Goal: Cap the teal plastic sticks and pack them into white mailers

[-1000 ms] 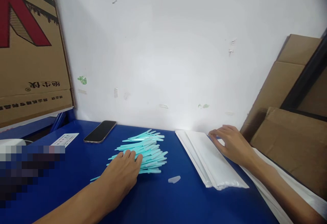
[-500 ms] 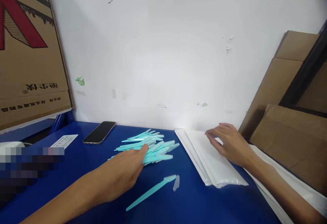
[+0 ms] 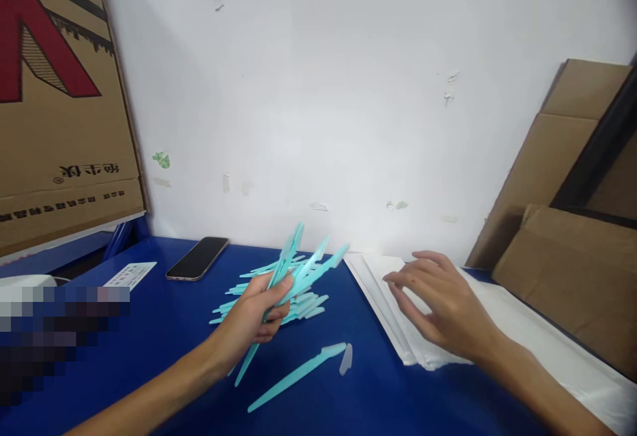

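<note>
Left hand (image 3: 266,310) — closed, thumb and fingers pinching a fanned bunch of teal sticks (image 3: 308,270) above the teal pile (image 3: 303,306); right hand (image 3: 438,296) — fingers loosely spread and curved, at the white packets (image 3: 385,303), contact unclear

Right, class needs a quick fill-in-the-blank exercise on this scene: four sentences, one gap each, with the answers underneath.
The ____ hand holds a bunch of turquoise tools.
The flat packets by the other hand are coloured ____.
The phone lies with its dark screen facing ____.
The table under the loose turquoise tool is coloured ____.

Missing words: left; white; up; blue.
</note>
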Motion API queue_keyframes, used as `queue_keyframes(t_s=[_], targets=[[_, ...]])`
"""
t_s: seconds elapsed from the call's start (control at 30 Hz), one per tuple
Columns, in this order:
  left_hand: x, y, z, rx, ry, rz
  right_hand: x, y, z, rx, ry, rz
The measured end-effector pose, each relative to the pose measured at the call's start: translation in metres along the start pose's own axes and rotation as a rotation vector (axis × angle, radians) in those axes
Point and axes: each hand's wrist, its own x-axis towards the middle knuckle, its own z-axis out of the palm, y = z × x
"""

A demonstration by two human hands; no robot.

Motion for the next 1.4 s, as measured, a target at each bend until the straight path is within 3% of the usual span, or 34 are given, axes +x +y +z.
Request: queue_keyframes(t_s=[0.23,0.4,0.5,0.73,0.9,0.97,1.17,1.27,1.4], targets=[[-0.004,-0.014,0.011,0.038,-0.059,0.103,0.008,-0.057,0.007,0.21,-0.047,-0.16],[-0.003,-0.018,0.013,0.062,-0.076,0.146,0.01,-0.079,0.015,0.266,-0.018,-0.151],[-0.001,-0.017,0.013,0.067,-0.082,0.171,0.011,-0.076,0.012,0.325,-0.004,-0.051],[0.0,-0.015,0.012,0.073,-0.071,0.183,0.004,-0.06,0.01,0.328,0.087,0.427],[-0.001,-0.015,0.012,0.077,-0.07,0.182,0.002,-0.065,0.016,0.332,0.186,0.498],[0.0,-0.015,0.012,0.082,-0.055,0.186,0.002,-0.066,0.017,0.337,0.111,0.449],[0.002,-0.015,0.011,0.089,-0.012,0.203,0.0,-0.065,0.018,0.481,-0.449,0.391],[0.003,-0.016,0.009,0.082,-0.009,0.191,-0.003,-0.062,0.022,0.51,-0.575,0.354],[0.004,-0.015,0.009,0.069,-0.017,0.193,-0.002,-0.06,0.024,0.601,-0.637,0.354]])
